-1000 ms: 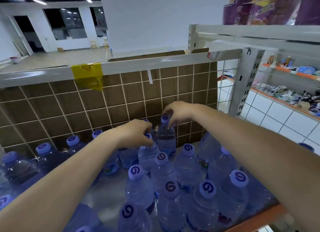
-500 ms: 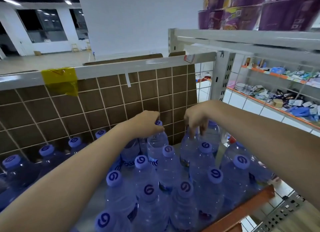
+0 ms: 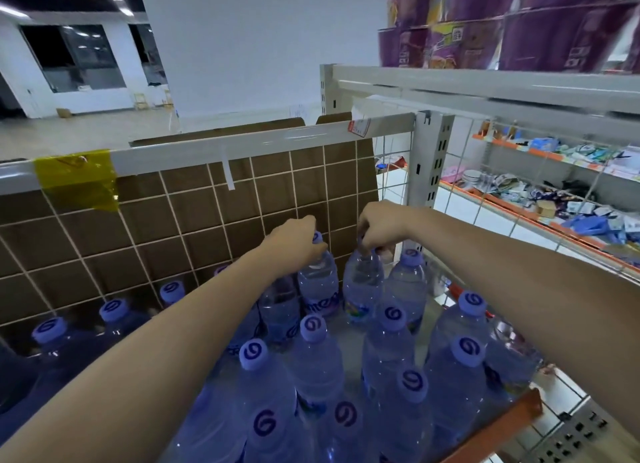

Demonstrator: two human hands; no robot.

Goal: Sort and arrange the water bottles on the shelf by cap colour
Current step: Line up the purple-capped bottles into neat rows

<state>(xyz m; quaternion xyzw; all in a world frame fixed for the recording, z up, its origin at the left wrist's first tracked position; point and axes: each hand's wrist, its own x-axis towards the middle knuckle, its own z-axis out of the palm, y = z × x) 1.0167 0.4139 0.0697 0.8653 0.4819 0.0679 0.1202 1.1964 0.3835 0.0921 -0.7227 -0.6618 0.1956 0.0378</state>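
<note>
Now both hands at the shelf's back row. My left hand [image 3: 298, 242] grips the cap of one clear water bottle [image 3: 318, 284]; my right hand [image 3: 375, 230] pinches the neck of its neighbour [image 3: 362, 286]. Both upright, lilac caps up, against the wire grid [image 3: 194, 220].

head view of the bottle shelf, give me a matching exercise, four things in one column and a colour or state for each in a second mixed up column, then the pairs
Things
1. left hand
2. tape on the rail
3. packs on the top shelf
4. front edge of the shelf

Colour or state
A. purple
B. orange
C. grips the top of a bottle
D. yellow

Pairs: 1-C, 2-D, 3-A, 4-B
</note>
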